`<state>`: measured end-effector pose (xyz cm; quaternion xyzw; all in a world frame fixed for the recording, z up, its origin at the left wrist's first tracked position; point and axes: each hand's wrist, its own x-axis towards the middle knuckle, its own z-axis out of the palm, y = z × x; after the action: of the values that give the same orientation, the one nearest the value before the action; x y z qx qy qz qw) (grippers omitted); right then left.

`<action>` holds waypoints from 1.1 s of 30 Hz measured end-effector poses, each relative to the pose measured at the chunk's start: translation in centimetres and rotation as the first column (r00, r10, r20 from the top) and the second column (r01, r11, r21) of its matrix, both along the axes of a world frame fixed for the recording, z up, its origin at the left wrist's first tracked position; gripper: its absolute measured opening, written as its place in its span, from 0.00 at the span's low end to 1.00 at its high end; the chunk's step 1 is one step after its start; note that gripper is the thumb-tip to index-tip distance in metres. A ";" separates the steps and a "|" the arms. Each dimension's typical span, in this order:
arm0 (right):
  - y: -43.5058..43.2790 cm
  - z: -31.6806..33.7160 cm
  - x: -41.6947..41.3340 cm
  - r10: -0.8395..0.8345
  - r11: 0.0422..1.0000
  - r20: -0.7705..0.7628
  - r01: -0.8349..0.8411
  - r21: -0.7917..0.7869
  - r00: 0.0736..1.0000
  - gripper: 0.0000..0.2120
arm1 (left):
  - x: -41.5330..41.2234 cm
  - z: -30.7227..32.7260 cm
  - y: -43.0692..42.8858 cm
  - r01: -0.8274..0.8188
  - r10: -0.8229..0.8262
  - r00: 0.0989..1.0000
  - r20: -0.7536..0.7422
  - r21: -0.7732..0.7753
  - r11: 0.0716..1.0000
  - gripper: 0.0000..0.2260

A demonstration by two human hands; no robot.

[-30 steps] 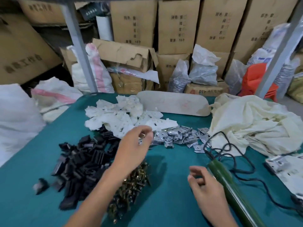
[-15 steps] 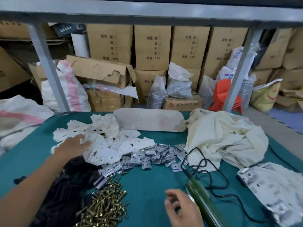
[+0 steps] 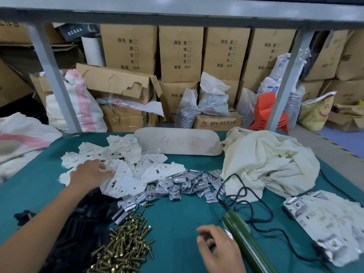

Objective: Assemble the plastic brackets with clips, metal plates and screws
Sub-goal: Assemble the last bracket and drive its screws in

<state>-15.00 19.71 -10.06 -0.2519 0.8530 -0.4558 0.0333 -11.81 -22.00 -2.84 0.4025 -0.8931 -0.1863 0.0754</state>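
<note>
A heap of white plastic brackets (image 3: 141,170) lies at the back left of the green table (image 3: 177,215). My left hand (image 3: 89,175) rests on that heap, fingers stretched over a bracket. Silver metal plates (image 3: 183,184) are strewn just right of the brackets. Brass screws (image 3: 126,247) are piled near the front, beside black clips (image 3: 78,229) that my left forearm partly covers. My right hand (image 3: 216,249) hovers low at the front, fingers loosely curled, with nothing visible in it.
A green electric screwdriver (image 3: 242,239) with a black cable (image 3: 246,198) lies just right of my right hand. Assembled brackets (image 3: 325,223) sit at the right edge. A cream cloth (image 3: 266,160) and a beige board (image 3: 177,143) lie at the back. Cartons and sacks stand beyond.
My left hand moved from the metal plates leftward onto the white bracket pile. The view tilted up. My right hand stayed near the screwdriver.
</note>
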 end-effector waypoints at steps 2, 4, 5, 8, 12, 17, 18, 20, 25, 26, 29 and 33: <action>0.1 0.0 0.0 0.001 1.000 0.001 -0.001 -0.006 1.000 0.14 | -0.1 0.0 0.1 -0.009 0.009 1.000 0.023 -0.018 1.000 0.20; 0.1 0.0 0.1 0.002 1.000 0.003 -0.002 -0.009 1.000 0.11 | -0.1 0.0 0.4 -0.017 0.020 0.998 0.064 -0.037 0.999 0.27; 0.1 0.1 0.1 0.005 1.000 0.000 -0.005 -0.008 1.000 0.10 | 0.0 0.0 0.6 -0.019 0.023 0.995 0.096 -0.050 0.999 0.32; 0.3 0.1 0.2 0.011 1.000 0.003 -0.011 -0.029 1.000 0.08 | 0.3 0.2 1.4 -0.001 0.013 0.987 0.159 -0.074 0.997 0.39; 0.5 0.2 0.2 0.032 0.998 0.026 -0.031 -0.046 0.999 0.08 | 0.9 0.9 1.9 -0.023 0.027 0.998 -0.057 0.065 0.998 0.36; 0.5 0.2 0.2 0.043 0.997 0.033 -0.041 -0.065 0.999 0.08 | 1.7 2.8 2.9 0.097 0.109 0.854 -0.509 0.361 0.927 0.03; 0.6 0.2 0.3 0.040 0.997 0.034 -0.038 -0.065 0.999 0.09 | 2.0 3.3 3.4 0.116 0.115 0.830 -0.546 0.372 0.921 0.03; 0.7 0.2 0.3 0.044 0.997 0.041 -0.041 -0.065 0.998 0.09 | 2.6 4.6 5.1 0.147 0.123 0.783 -0.610 0.373 0.916 0.04; 0.8 0.4 0.8 0.049 0.987 0.067 -0.038 -0.158 0.997 0.08 | 5.1 6.4 11.9 0.269 0.134 0.639 -0.757 0.384 0.883 0.04; 0.7 0.5 0.9 0.046 0.980 0.088 -0.028 -0.197 0.995 0.05 | 5.7 6.0 13.9 0.283 0.113 0.627 -0.771 0.361 0.889 0.04; 0.1 1.5 1.4 0.156 0.898 0.360 0.020 -0.440 0.920 0.14 | 8.0 3.3 21.6 0.289 -0.125 0.613 -0.780 0.075 0.954 0.06; -0.5 2.0 1.4 0.324 0.807 0.646 0.155 -0.570 0.691 0.17 | 10.7 -2.5 30.1 0.461 -0.685 0.377 -0.624 -0.514 0.723 0.07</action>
<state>-13.63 19.23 -8.01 -0.0924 0.5744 -0.7533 0.3067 -1.08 8.09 -5.34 -0.0730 -0.8638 -0.2397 0.4370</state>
